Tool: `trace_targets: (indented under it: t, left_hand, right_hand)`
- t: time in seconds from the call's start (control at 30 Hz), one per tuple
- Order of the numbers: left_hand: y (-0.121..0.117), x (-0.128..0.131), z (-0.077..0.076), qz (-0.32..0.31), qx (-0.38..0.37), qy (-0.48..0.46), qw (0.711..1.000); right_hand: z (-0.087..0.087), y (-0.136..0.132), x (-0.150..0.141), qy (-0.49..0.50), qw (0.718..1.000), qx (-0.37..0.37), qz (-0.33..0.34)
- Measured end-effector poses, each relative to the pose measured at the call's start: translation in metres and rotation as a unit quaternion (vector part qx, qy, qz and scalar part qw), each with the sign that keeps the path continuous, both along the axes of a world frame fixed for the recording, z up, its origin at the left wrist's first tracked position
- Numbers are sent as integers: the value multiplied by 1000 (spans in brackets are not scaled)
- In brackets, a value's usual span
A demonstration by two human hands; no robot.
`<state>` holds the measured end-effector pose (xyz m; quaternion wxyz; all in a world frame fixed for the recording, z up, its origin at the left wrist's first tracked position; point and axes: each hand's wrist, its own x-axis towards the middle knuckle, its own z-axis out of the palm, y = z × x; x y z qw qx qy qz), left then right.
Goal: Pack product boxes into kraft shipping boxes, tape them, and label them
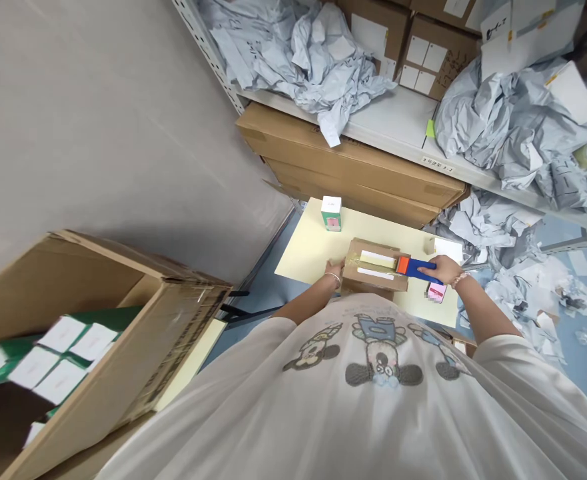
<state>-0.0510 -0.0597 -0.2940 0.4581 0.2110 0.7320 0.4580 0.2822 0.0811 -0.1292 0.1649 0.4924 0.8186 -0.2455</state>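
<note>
A small brown cardboard box [368,275] lies on a pale yellow table [306,248] in front of me, with white labels on its top. My left hand [334,269] rests against the box's left end, fingers pressed to it. My right hand [442,270] is closed round the blue handle of a tape dispenser [413,267] whose orange head sits on the box's right end. A small pink item [436,293] lies just under that hand.
A small white and green carton [332,213] stands upright at the table's far edge. A big open cardboard box [93,340] of white-topped packs sits at my left. Shelves [393,123] behind hold flat cartons and crumpled grey mailer bags [313,53]; more bags litter the blue floor [533,293].
</note>
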Motion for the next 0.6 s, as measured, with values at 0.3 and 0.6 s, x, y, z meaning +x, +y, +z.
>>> trace_targets:
  t: [0.3, 0.6]
  left_hand:
    - [3, 16, 51, -357, 115, 354, 857]
    - [12, 30, 57, -513, 51, 495, 700]
  right_hand:
    - [-5, -3, 0, 20, 1000, 2, -3]
    - [-17, -18, 83, 120, 988, -47, -89]
